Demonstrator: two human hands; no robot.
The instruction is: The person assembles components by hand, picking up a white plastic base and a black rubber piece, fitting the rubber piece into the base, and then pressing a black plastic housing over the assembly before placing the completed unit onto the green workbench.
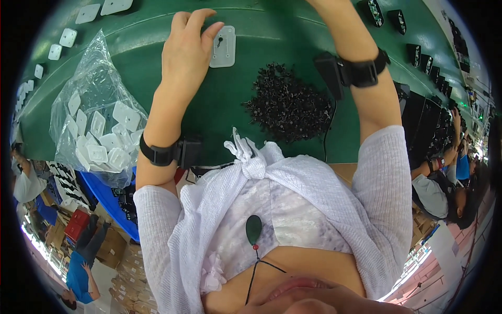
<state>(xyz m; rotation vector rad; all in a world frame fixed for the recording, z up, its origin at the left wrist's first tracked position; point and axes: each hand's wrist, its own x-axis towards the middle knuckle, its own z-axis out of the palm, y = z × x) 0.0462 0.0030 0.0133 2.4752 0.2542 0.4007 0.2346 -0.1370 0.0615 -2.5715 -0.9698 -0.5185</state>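
Just then, left hand (186, 51) loosely unclenched, white plate (224, 55) at its thumb, heap of black parts (290, 104) rightward.

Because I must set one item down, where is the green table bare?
The green table is bare between the left forearm and black pile, nearer the body than the lone white plate; another patch lies between that forearm and the clear bag. Crowded: the pile and bag areas.
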